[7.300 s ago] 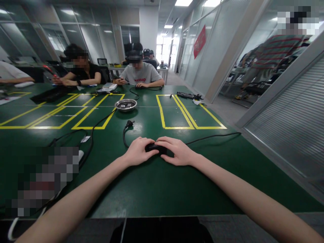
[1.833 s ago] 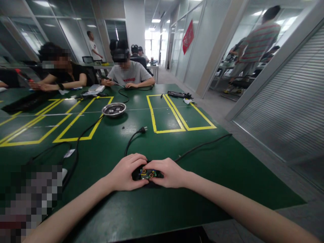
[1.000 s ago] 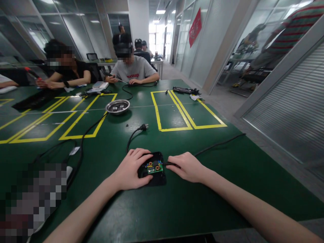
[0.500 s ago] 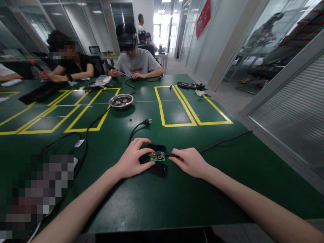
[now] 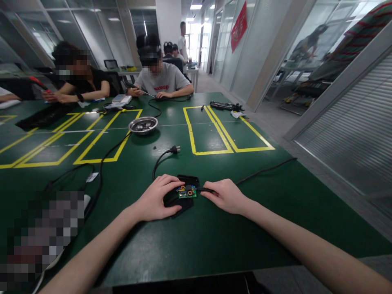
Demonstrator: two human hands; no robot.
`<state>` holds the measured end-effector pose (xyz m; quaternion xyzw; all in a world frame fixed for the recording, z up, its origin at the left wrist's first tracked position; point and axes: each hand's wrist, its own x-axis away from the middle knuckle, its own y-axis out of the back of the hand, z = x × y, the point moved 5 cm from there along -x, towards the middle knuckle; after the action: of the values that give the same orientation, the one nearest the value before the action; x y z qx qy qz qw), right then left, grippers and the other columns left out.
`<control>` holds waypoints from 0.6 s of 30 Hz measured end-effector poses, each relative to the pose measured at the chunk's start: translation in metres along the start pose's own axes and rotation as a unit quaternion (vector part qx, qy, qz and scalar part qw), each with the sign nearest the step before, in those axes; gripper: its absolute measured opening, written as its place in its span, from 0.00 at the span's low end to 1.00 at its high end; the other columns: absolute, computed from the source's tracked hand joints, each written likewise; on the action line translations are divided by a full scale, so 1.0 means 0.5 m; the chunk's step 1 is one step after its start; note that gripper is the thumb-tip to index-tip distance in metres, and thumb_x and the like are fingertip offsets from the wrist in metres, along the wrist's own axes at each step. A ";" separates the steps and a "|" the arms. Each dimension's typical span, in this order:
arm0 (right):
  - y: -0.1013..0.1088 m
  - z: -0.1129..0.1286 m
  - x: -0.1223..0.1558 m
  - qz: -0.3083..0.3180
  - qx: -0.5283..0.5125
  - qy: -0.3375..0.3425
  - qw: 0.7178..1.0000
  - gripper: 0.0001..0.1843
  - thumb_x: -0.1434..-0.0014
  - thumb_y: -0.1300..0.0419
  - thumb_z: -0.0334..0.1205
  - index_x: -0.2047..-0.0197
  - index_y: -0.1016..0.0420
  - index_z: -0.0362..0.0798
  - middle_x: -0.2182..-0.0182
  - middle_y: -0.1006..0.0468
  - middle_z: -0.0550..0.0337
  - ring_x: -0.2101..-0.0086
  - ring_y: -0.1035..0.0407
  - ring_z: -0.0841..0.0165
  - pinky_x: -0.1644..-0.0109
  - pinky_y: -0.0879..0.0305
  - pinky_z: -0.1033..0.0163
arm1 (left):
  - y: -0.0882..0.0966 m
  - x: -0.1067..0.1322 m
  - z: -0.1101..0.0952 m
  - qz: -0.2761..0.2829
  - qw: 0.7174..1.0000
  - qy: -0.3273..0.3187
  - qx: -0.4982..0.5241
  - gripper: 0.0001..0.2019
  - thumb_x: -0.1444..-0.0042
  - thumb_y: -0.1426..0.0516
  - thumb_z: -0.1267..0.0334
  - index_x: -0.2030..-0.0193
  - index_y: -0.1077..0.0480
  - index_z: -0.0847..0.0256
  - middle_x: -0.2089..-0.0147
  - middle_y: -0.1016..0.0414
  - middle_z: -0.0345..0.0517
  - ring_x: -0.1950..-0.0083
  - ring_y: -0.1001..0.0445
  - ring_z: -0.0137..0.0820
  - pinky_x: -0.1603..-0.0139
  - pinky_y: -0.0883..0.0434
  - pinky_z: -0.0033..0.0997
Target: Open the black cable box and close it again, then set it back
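Observation:
A small green circuit board [image 5: 187, 192] with copper-wound coils lies in front of me on the table. Behind it is a black plastic shell half [image 5: 190, 179]. A second black cover piece [image 5: 185, 206] lies on the near side, turned at an angle. My left hand [image 5: 157, 197] spreads around the board's left side, index finger by its far left corner and thumb down on the near cover. Its other fingers are partly hidden. My right hand [image 5: 226, 196] pinches the black cable [image 5: 202, 189] just right of the board, where the cable meets it.
A power plug [image 5: 174, 150] on a cord lies beyond my left hand. Farther back sits a metal bowl [image 5: 143, 125] with metal parts. A pixelated area with cables occupies the near left. A folded black tripod [image 5: 225, 106] lies far right. Two people work across the table.
My left thumb has moved off the board's near edge onto the near cover, which has shifted left and turned. The right hand keeps its pinch. The camera view has moved slightly.

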<state>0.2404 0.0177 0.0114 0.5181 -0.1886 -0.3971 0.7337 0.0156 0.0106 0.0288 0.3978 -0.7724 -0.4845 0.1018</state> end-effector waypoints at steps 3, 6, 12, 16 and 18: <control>-0.002 0.001 0.000 0.005 0.018 0.010 1.000 0.16 0.26 0.46 0.47 0.60 0.22 0.49 0.74 0.20 0.60 0.74 0.27 0.67 0.69 0.45 0.66 | -0.002 -0.003 0.002 0.012 1.000 -0.001 -0.010 0.33 0.48 0.31 0.58 0.35 0.30 0.55 0.36 0.28 0.55 0.36 0.30 0.49 0.33 0.33 0.52; -0.002 0.002 -0.001 0.013 0.024 0.007 1.000 0.15 0.26 0.45 0.46 0.59 0.22 0.48 0.73 0.19 0.59 0.73 0.26 0.67 0.69 0.45 0.66 | 0.000 -0.003 0.003 0.020 1.000 -0.001 -0.014 0.36 0.49 0.30 0.55 0.33 0.31 0.55 0.34 0.28 0.55 0.35 0.30 0.50 0.32 0.33 0.52; -0.001 0.006 -0.003 0.011 0.027 0.007 1.000 0.14 0.27 0.45 0.45 0.59 0.22 0.49 0.73 0.19 0.60 0.73 0.26 0.67 0.69 0.45 0.66 | 0.000 -0.004 0.000 0.018 0.999 0.005 -0.028 0.41 0.53 0.27 0.47 0.33 0.31 0.56 0.34 0.28 0.56 0.35 0.30 0.51 0.33 0.33 0.54; -0.004 0.009 -0.002 0.010 0.053 0.010 0.998 0.14 0.27 0.45 0.45 0.61 0.24 0.49 0.73 0.19 0.60 0.73 0.26 0.67 0.69 0.47 0.65 | -0.003 -0.011 -0.006 -0.023 0.998 0.030 -0.045 0.24 0.45 0.31 0.55 0.43 0.27 0.58 0.43 0.24 0.53 0.43 0.26 0.46 0.41 0.27 0.47; -0.006 0.011 -0.002 0.013 0.067 0.014 0.998 0.14 0.26 0.45 0.46 0.62 0.25 0.49 0.72 0.19 0.59 0.72 0.26 0.67 0.69 0.48 0.64 | -0.005 -0.013 -0.007 -0.042 0.997 0.046 -0.045 0.17 0.43 0.32 0.57 0.50 0.26 0.58 0.49 0.23 0.50 0.48 0.24 0.42 0.47 0.26 0.42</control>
<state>0.2349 0.0146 0.0109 0.5692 -0.2118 -0.3667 0.7048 0.0230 0.0121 0.0303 0.4467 -0.7267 -0.5042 0.1346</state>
